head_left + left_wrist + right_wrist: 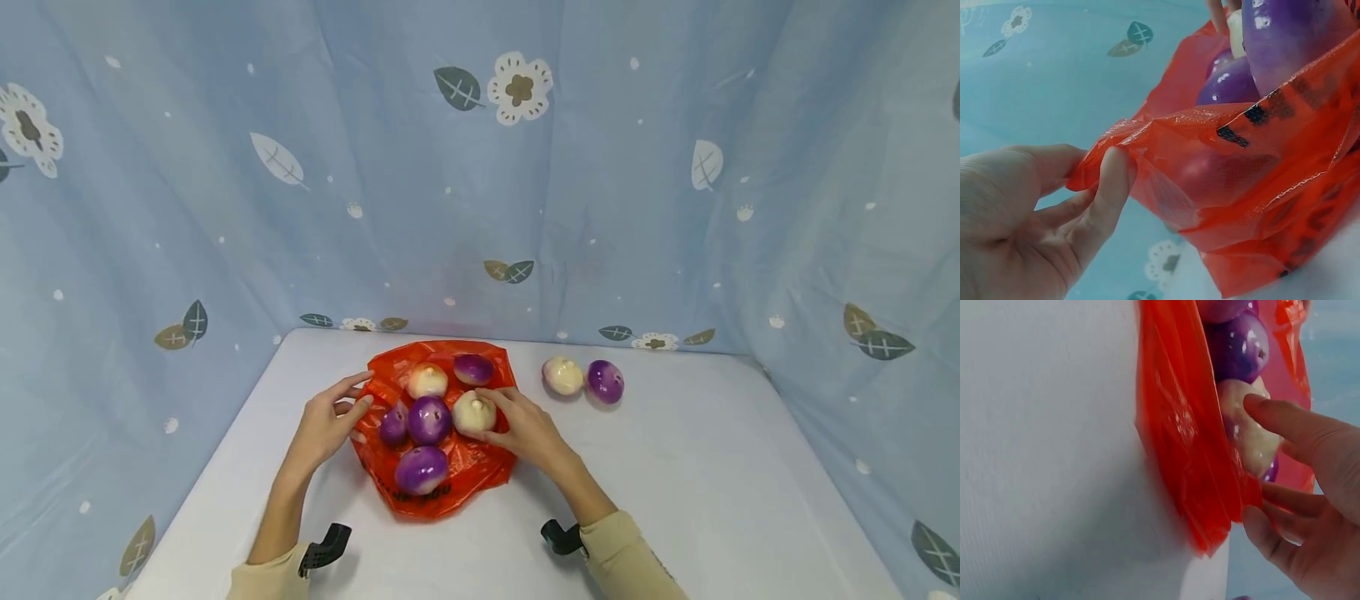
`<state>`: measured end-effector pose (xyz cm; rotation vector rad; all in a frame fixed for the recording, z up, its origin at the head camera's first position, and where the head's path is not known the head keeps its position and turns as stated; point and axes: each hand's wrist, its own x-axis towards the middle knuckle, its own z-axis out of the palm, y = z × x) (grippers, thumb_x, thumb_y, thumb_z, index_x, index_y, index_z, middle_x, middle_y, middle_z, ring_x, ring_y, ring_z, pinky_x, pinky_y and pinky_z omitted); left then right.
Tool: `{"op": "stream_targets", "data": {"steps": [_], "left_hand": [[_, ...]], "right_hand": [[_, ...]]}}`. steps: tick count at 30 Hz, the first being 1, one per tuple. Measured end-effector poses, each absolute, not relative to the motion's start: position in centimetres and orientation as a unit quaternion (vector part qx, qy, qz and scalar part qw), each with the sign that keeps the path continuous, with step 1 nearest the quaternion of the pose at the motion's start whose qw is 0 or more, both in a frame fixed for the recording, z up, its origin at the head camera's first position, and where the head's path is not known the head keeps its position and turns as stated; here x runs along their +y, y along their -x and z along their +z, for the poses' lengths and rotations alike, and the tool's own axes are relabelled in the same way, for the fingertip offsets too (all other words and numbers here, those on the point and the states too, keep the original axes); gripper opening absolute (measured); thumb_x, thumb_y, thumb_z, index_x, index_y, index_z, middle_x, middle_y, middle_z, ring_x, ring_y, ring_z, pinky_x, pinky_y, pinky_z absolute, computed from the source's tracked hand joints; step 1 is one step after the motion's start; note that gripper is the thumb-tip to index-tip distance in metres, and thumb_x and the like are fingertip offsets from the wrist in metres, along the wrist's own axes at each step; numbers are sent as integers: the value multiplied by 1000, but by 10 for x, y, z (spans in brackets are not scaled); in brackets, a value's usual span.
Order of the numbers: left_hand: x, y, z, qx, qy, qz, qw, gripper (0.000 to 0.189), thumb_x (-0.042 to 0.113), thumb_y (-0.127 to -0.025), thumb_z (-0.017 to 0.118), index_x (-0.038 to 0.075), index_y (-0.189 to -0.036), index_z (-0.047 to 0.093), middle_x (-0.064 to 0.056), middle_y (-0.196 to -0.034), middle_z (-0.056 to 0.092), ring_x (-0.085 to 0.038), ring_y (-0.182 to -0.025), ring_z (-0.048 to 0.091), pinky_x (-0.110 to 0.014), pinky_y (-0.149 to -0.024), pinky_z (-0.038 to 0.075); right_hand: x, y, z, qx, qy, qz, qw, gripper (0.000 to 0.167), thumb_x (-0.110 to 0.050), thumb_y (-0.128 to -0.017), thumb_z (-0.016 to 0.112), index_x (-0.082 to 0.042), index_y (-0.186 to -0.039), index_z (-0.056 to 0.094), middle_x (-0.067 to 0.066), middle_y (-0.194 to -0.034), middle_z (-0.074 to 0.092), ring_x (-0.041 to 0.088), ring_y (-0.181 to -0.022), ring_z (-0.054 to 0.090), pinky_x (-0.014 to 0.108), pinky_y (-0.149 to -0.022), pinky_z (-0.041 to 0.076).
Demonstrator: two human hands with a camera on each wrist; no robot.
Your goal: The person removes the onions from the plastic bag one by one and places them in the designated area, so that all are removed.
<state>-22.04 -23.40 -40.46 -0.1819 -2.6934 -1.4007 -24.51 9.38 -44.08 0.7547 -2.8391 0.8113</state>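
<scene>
A red plastic bag (468, 475) with black lettering lies opened out, with several glossy purple-and-white onions on it. My right hand (523, 423) holds a mostly white onion (471, 414) between thumb and fingers at the bag's right side. In the right wrist view its thumb (1266, 409) lies on that onion, while other fingertips are by the bag's edge. At the opposite side my left hand (327, 425) pinches the bag's rim, as the left wrist view shows. A purple onion (430, 420) sits mid-bag, and another purple onion (422, 470) lies at the near side.
Beyond the bag to the right, a whitish onion (562, 376) and a purple onion (605, 382) lie side by side on the white table (697, 475). A blue patterned curtain (405, 183) hangs along the table's back and sides.
</scene>
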Motion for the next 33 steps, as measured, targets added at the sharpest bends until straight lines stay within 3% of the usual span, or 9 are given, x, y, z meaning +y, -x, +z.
{"op": "stream_targets", "data": {"steps": [9,16,33], "left_hand": [[-232,225,-401,-891,57,-448,51,44,21,-96,64,17,-139,55,-18,-111,66,-28,-89,72,-32,-64,60],[-239,222,-404,-883,54,-465,42,44,18,-95,64,18,-138,56,-18,-110,65,-20,-76,70,-26,-58,58],[-239,221,-406,-879,64,-472,37,45,16,-95,65,18,-139,55,-18,-109,66,-17,-75,70,-26,-58,58]], "right_hand": [[90,249,-441,-937,-231,258,45,65,-38,-80,81,-22,-137,54,6,-125,62,26,-109,65,49,-89,56],[87,252,-445,-937,-233,259,35,63,-40,-81,79,-20,-135,54,5,-131,63,26,-115,64,49,-94,54],[90,250,-447,-931,-247,267,32,68,-35,-80,81,-22,-140,52,6,-135,61,26,-120,61,48,-98,52]]}}
